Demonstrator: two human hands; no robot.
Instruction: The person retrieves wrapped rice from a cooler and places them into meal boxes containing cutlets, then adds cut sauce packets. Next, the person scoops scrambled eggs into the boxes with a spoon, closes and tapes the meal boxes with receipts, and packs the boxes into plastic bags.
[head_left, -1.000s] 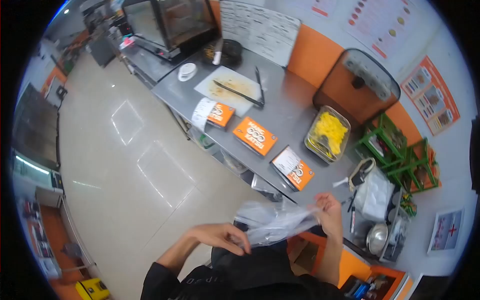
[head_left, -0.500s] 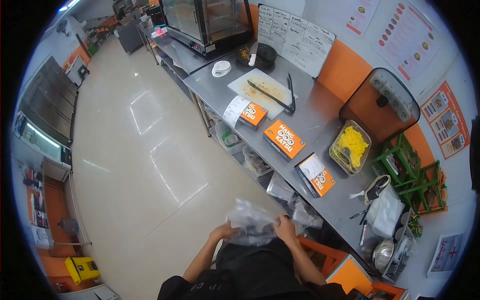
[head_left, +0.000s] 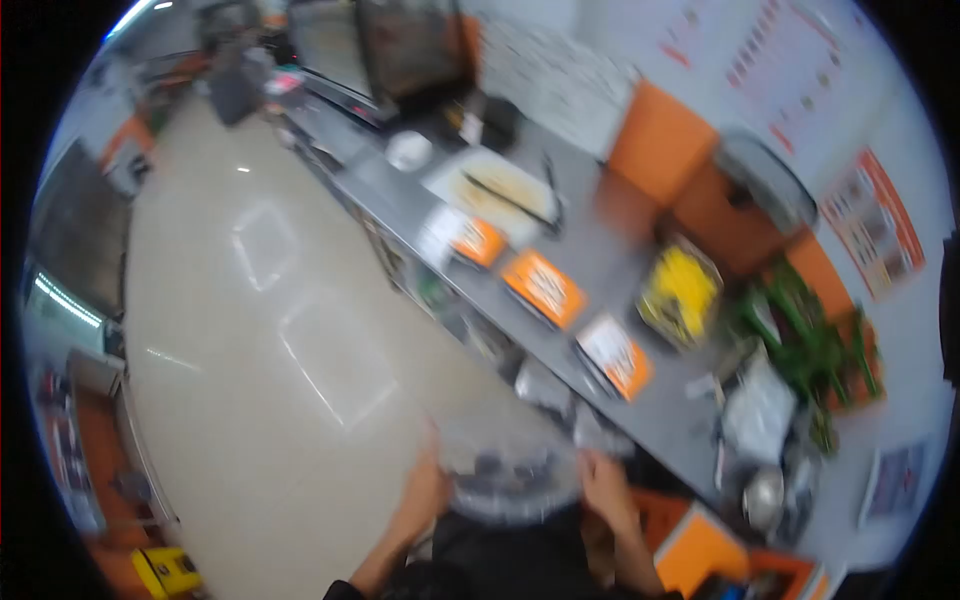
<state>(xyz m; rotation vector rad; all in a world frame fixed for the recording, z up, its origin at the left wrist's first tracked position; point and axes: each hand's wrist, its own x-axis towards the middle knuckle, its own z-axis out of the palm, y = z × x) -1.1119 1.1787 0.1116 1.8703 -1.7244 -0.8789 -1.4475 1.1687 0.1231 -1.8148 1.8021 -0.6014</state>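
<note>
A clear plastic bag is stretched between my two hands in front of my dark clothing, blurred by motion. My left hand grips its left edge with closed fingers. The right edge is pinched in my right hand. Some dark shapes show through the bag, but I cannot make out whether they lie inside or behind it. On the steel table beyond, three orange boxes stand in a row: the near box, the middle box and the far box. White paper covers part of the near and far ones.
A container of yellow food stands behind the boxes. Farther along are a white cutting board with dark tongs and a white scale. Green racks, white plastic bags and a metal bowl sit at the right.
My hands have moved apart, pulling the crumpled bag out wide and flatter. The camera view has shifted and blurred. The boxes stand in the same order on the table.
</note>
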